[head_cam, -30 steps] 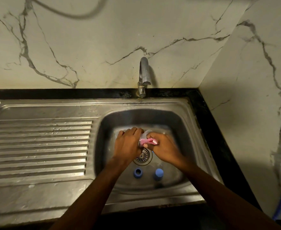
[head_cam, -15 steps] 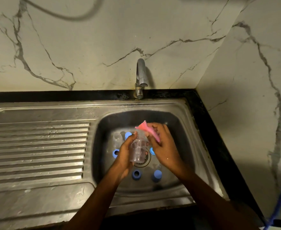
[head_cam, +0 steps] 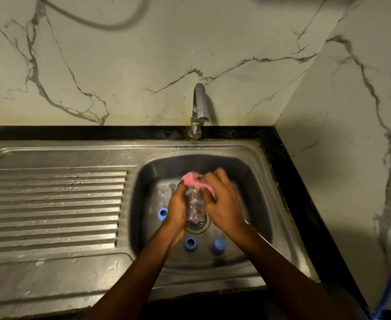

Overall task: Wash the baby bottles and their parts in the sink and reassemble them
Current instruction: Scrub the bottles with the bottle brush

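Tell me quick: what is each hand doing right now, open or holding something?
Left hand: grips the clear baby bottle.
Right hand: pinches the pink cloth at the bottle's upper end.

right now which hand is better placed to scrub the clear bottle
Right. The right hand holds the pink cloth at the top of the clear bottle, which the left hand grips around its body.
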